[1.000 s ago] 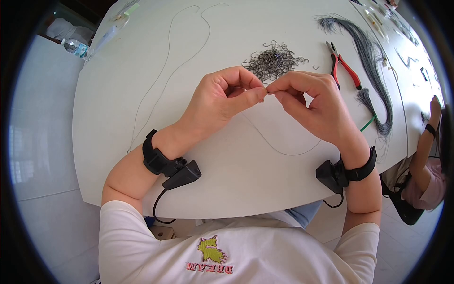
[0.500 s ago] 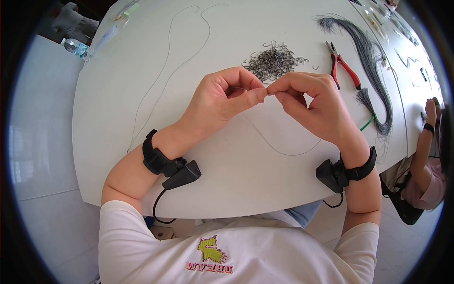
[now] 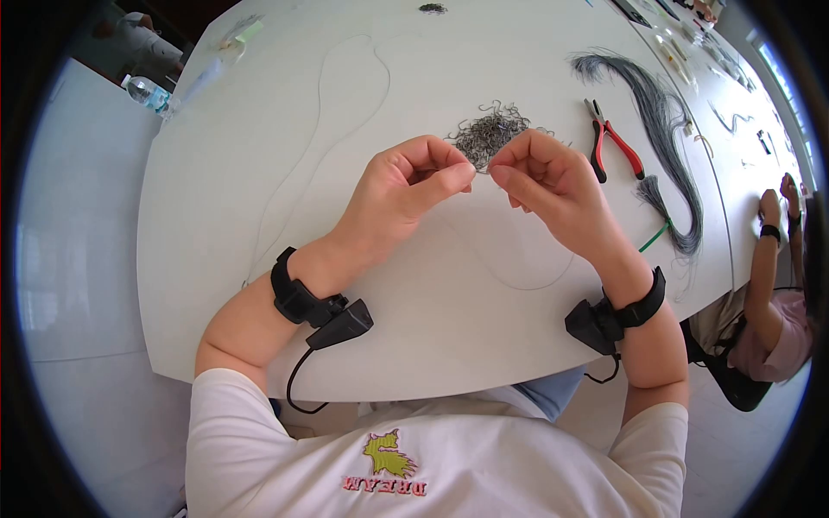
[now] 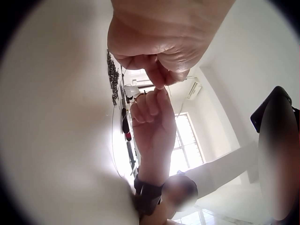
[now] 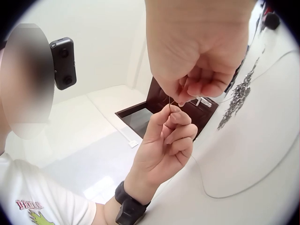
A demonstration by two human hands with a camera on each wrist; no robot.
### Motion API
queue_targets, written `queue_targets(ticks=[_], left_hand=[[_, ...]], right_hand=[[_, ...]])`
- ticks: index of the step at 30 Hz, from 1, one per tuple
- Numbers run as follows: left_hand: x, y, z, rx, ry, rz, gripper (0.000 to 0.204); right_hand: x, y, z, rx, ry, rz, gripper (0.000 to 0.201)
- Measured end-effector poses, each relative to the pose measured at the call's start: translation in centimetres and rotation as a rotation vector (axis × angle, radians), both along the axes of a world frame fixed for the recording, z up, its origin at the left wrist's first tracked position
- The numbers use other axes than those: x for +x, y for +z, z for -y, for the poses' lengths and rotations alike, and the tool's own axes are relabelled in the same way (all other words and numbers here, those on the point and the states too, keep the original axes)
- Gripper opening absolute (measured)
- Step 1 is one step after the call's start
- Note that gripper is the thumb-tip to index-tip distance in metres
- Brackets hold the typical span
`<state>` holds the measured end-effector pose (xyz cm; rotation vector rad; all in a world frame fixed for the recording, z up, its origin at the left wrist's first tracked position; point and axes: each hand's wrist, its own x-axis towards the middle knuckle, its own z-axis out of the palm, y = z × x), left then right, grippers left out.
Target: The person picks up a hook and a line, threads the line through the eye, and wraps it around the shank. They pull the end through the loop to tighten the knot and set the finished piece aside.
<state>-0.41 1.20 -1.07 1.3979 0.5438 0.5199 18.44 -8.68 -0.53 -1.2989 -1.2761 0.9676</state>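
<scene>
Two pinch grips, fingertips close together: left hand (image 3: 401,190) and right hand (image 3: 557,194) each have thumb and forefinger closed on a thin strand (image 5: 169,101), which sits in the small gap between them. Pile of hooks (image 3: 492,129) lies on the surface (image 3: 449,345) just beyond the fingertips. Loose line (image 3: 525,288) curves on the near side of the hands. Long line (image 3: 319,97) loops out left of left hand. Pliers (image 3: 623,148) right of right hand, grey bundle (image 3: 665,129) further right.
</scene>
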Motion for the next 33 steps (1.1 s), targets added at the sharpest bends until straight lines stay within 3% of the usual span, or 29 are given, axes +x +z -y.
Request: queue_targets(ticks=[10, 12, 17, 24, 28, 33], left_hand=[[0.1, 0.0, 0.0, -0.079, 0.023, 0.083, 0.011], [0.1, 0.0, 0.1, -0.041, 0.045, 0.087, 0.011], [0.3, -1.0, -0.2, 0.144, 0.110, 0.115, 0.011], [0.0, 0.7, 0.1, 0.560, 0.155, -0.136, 0.006], [-0.1, 1.2, 0.2, 0.669, 0.079, -0.152, 0.006], [-0.1, 0.9, 0.2, 0.614, -0.010, -0.052, 0.007]], right_hand=[[-1.0, -1.0, 0.0, -0.023, -0.014, -0.127, 0.011], [-1.5, -1.2, 0.1, 0.024, -0.089, 0.088, 0.010], [-2.4, -0.9, 0.5, 0.231, -0.164, 0.324, 0.009], [-1.4, 0.7, 0.5, 0.522, -0.233, 0.726, 0.011], [-0.9, 1.1, 0.6, 0.437, -0.242, 0.635, 0.009], [-0.2, 0.7, 0.5, 0.168, -0.094, 0.299, 0.008]])
